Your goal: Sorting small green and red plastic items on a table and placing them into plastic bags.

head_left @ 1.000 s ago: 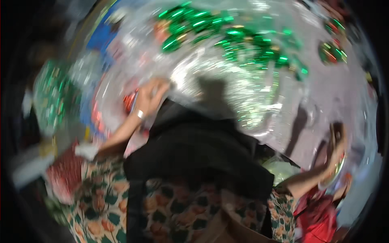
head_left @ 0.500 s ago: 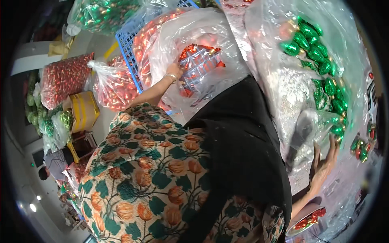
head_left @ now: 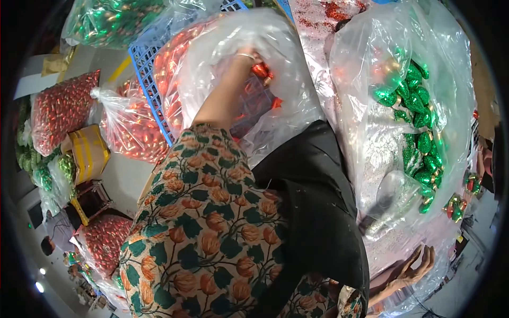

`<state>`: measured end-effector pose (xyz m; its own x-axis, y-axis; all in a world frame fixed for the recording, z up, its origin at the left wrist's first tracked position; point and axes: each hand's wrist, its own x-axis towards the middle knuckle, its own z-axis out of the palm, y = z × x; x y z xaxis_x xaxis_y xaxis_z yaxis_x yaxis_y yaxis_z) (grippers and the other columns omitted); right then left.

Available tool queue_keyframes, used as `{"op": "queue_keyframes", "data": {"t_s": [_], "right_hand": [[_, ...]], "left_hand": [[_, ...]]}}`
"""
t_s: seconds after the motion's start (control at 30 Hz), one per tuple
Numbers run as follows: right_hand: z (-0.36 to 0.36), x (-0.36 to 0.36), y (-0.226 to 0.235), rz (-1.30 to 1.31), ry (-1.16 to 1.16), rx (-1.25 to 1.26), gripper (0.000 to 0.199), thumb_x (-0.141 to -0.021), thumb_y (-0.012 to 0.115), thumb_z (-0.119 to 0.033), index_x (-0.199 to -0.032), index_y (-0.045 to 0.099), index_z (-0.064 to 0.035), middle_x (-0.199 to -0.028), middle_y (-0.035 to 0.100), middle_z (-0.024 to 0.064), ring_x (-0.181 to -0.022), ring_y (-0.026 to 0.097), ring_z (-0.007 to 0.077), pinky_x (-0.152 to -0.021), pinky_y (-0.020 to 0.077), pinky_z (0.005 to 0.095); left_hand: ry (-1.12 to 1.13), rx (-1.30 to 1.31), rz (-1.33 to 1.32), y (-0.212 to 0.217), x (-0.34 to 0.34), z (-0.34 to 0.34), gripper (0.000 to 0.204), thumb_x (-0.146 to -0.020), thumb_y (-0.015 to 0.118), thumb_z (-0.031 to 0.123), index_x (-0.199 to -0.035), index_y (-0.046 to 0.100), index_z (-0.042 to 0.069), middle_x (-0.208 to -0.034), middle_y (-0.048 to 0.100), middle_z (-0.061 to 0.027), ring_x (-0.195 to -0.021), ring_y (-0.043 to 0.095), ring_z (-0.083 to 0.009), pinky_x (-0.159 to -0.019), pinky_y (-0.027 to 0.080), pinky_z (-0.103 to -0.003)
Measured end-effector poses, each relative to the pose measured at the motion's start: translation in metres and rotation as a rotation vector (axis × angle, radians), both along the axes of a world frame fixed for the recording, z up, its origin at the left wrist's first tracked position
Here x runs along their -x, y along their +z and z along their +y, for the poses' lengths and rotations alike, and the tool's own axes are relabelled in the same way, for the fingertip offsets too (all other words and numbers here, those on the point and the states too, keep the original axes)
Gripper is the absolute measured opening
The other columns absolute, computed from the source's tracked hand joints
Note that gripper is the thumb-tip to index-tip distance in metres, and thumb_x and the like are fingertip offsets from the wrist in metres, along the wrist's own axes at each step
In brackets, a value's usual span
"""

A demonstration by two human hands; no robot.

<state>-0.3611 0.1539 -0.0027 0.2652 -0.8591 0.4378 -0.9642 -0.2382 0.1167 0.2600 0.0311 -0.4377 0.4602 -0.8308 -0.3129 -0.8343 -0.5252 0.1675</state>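
Observation:
My left hand (head_left: pixel 253 56) reaches into an open clear plastic bag (head_left: pixel 286 42). Its fingers, partly hidden, close round a few shiny red ornaments (head_left: pixel 261 69) with gold caps. Just below them in the bag lies a clear divided tray (head_left: pixel 255 99), partly covered by my forearm. At the lower right, my right hand (head_left: pixel 416 269) hovers by the pale tabletop with its fingers curved and apart, holding nothing. Beyond it, green glittery ornaments (head_left: pixel 422 119) with gold caps lie in a row on a large clear plastic sheet or bag (head_left: pixel 360 69).
A blue plastic crate (head_left: pixel 143 69) stands beside the open bag. Bags of red ornaments (head_left: pixel 63 114) and green ornaments (head_left: pixel 114 21), plus a brown carton (head_left: pixel 90 153) with yellow tape, sit to the left. A small cluster of ornaments (head_left: pixel 455 208) lies at the right.
My left hand has moved from the bag's side deeper inside, onto the red ornaments. My right hand has drawn back from the green ornaments toward the lower edge. The whole view has shifted slightly.

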Motion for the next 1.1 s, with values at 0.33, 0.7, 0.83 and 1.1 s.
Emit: {"op": "queue_keyframes", "data": {"t_s": [0.33,0.7,0.83,1.1], "right_hand": [[-0.007,-0.021,0.003,-0.048,0.091,-0.046,0.015,-0.084,0.061,-0.004,-0.098,0.061,0.0007,-0.104,0.060,0.0146,-0.094,0.058,0.0269,-0.080,0.0476,0.0361],[-0.015,-0.114,-0.004,-0.255,0.425,-0.345,0.017,-0.080,0.059,0.003,-0.098,0.060,0.0013,-0.102,0.058,0.0150,-0.095,0.057,0.0279,-0.082,0.0450,0.0356],[-0.034,-0.202,-0.022,-0.274,0.897,-0.561,0.023,-0.074,0.061,0.002,-0.098,0.059,-0.0009,-0.102,0.057,0.0158,-0.091,0.056,0.0314,-0.080,0.0445,0.0369],[-0.094,-0.368,-0.154,0.163,1.523,-0.479,0.064,-0.074,0.056,-0.007,-0.134,0.038,-0.0165,-0.135,0.041,0.0049,-0.100,0.054,0.0250,-0.079,0.0461,0.0348]], "left_hand": [[0.031,0.586,-0.605,0.213,-0.059,0.017,0.043,-0.085,0.051,0.034,-0.115,0.055,0.005,-0.117,0.056,-0.0159,-0.107,0.053,-0.0277,-0.092,0.042,-0.038],[-0.115,0.383,0.543,0.226,0.036,-0.003,0.041,-0.086,0.046,0.035,-0.111,0.059,0.006,-0.107,0.063,-0.0141,-0.094,0.059,-0.0268,-0.083,0.045,-0.032],[-0.201,0.145,0.336,0.271,0.008,0.042,0.037,-0.085,0.050,0.032,-0.106,0.061,0.004,-0.103,0.064,-0.0160,-0.091,0.060,-0.0257,-0.078,0.045,-0.033],[-0.472,-0.316,-0.082,0.206,-0.029,0.057,0.040,-0.080,0.055,0.030,-0.114,0.057,0.008,-0.110,0.061,-0.0148,-0.105,0.055,-0.0300,-0.090,0.042,-0.037]]}}
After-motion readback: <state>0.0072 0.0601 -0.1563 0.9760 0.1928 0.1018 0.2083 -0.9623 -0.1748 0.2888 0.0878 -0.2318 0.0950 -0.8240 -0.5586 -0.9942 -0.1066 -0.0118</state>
